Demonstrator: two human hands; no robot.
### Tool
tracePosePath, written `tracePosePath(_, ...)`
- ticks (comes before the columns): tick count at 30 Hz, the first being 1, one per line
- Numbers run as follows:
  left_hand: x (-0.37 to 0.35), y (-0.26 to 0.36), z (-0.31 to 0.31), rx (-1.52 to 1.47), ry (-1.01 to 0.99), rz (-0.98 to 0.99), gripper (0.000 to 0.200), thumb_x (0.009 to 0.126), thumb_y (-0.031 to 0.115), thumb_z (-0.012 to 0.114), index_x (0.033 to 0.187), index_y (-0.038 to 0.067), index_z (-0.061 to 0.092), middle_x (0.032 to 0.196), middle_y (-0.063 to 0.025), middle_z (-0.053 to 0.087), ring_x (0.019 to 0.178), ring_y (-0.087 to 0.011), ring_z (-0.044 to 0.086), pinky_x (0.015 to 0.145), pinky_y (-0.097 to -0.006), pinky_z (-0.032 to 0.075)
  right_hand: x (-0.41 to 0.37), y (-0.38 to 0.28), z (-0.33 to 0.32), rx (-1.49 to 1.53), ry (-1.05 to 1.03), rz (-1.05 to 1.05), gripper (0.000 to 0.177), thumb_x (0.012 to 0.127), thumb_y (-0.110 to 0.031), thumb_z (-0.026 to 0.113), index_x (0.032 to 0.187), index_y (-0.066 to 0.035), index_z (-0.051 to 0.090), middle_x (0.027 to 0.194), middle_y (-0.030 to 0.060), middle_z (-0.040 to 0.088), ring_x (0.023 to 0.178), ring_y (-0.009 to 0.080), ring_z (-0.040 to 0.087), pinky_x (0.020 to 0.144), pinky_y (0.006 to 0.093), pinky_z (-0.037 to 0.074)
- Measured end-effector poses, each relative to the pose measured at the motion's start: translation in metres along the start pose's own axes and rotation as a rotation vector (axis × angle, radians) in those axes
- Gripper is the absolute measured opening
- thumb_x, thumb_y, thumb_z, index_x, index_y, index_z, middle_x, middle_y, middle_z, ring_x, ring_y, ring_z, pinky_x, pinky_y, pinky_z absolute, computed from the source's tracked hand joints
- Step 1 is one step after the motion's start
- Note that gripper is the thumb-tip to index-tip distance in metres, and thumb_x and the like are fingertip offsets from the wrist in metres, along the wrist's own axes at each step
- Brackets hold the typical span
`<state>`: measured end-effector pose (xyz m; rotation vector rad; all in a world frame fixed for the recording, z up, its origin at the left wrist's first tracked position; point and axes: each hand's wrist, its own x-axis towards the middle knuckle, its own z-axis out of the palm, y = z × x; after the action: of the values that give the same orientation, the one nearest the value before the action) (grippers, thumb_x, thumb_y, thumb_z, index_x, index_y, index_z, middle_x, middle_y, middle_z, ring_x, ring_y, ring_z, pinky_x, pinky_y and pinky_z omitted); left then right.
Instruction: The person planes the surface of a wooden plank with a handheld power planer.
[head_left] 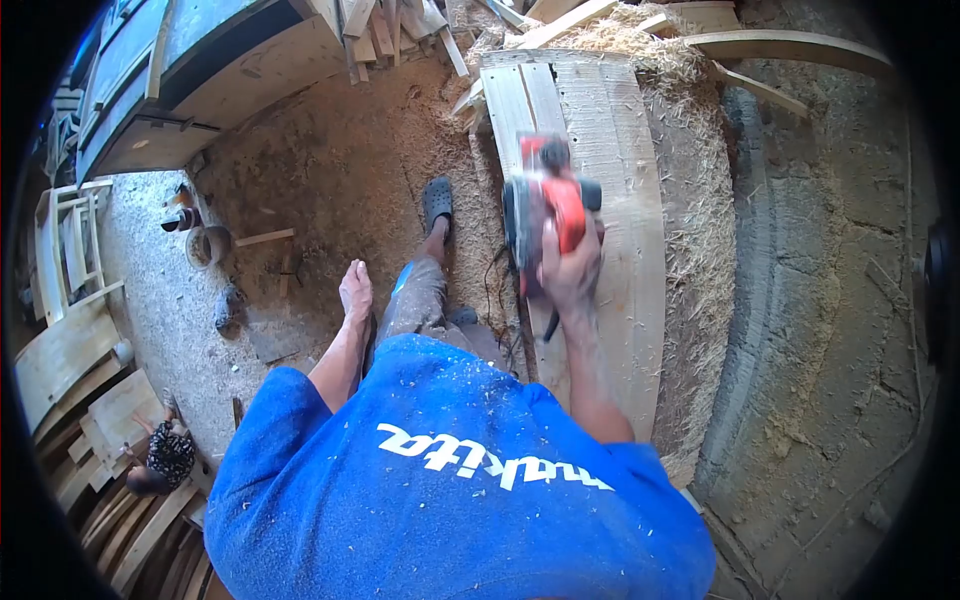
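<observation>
Blurred red-and-black handheld power planer (pixel 553 205) is sitting on wide pale wooden board (pixel 620 230); right hand (pixel 573 262) is grasping its red handle. Left hand (pixel 356 291) is hanging empty beside the legs. Curly wood shavings (pixel 695 230) are lying alongside.

White "makita" lettering, across the blue shirt (pixel 430 510)

There are one red-and-black handheld power tool (pixel 562 205), two bare hands (left hand (pixel 356 292), right hand (pixel 572 265)), one blue white-lettered shirt (pixel 440 500), one co-worker in dark patterned clothing (pixel 168 452), and too many pale wooden offcuts (pixel 383 30) to count.
</observation>
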<state>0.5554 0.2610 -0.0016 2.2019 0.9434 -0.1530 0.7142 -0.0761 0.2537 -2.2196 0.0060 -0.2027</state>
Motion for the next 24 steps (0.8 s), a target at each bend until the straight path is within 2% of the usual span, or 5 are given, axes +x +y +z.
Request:
tracePosePath(2, 0.008, -0.006, -0.005, -0.010, 0.009, 0.011, 0.048, 0.107, 0.037, 0.049, 0.132, -0.001, 0.065, 0.129, -0.0243, 0.067, 0.122, -0.0396, 0.064, 0.105, -0.0434, 0.050, 0.049, 0.007, 0.023, -0.087, 0.055, -0.111, 0.043, 0.091, -0.025, 0.070, 0.125, 0.001, 0.061, 0.098, 0.0269, 0.072, 0.089, 0.0468, 0.070, 0.077, 0.0528, 0.056)
tracePosePath(8, 0.011, -0.035, -0.016, 0.028, 0.073, -0.071, 0.049, 0.107, 0.039, 0.050, 0.131, 0.000, 0.066, 0.127, -0.0228, 0.069, 0.122, -0.0382, 0.064, 0.104, -0.0431, 0.050, 0.183, 0.021, 0.093, -0.134, 0.221, -0.294, 0.043, 0.089, -0.029, 0.071, 0.111, 0.007, 0.061, 0.086, 0.0258, 0.071, 0.078, 0.0429, 0.072, 0.073, 0.0474, 0.057)
tracePosePath(12, 0.002, -0.049, -0.021, 0.060, 0.070, -0.102, 0.048, 0.106, 0.039, 0.051, 0.130, 0.000, 0.066, 0.125, -0.0233, 0.070, 0.118, -0.0398, 0.066, 0.102, -0.0440, 0.051, 0.233, -0.014, 0.097, -0.058, 0.044, -0.086, 0.046, 0.091, -0.034, 0.067, 0.114, 0.005, 0.061, 0.089, 0.0285, 0.071, 0.081, 0.0433, 0.072, 0.079, 0.0490, 0.058)
tracePosePath(20, -0.005, -0.037, -0.011, 0.050, 0.040, -0.083, 0.048, 0.106, 0.038, 0.051, 0.130, 0.000, 0.066, 0.126, -0.0237, 0.069, 0.120, -0.0400, 0.065, 0.103, -0.0449, 0.050, 0.092, 0.001, 0.042, -0.008, 0.032, -0.176, 0.039, 0.092, -0.025, 0.068, 0.121, 0.001, 0.064, 0.108, 0.0260, 0.069, 0.103, 0.0443, 0.066, 0.092, 0.0501, 0.051)
tracePosePath(24, -0.007, -0.017, -0.001, 0.036, -0.003, -0.037, 0.048, 0.105, 0.037, 0.050, 0.131, 0.000, 0.066, 0.128, -0.0238, 0.068, 0.123, -0.0405, 0.063, 0.105, -0.0448, 0.049, -0.053, 0.005, -0.023, -0.186, 0.011, -0.152, 0.043, 0.091, -0.023, 0.071, 0.126, 0.000, 0.061, 0.098, 0.0255, 0.071, 0.088, 0.0436, 0.072, 0.077, 0.0512, 0.056)
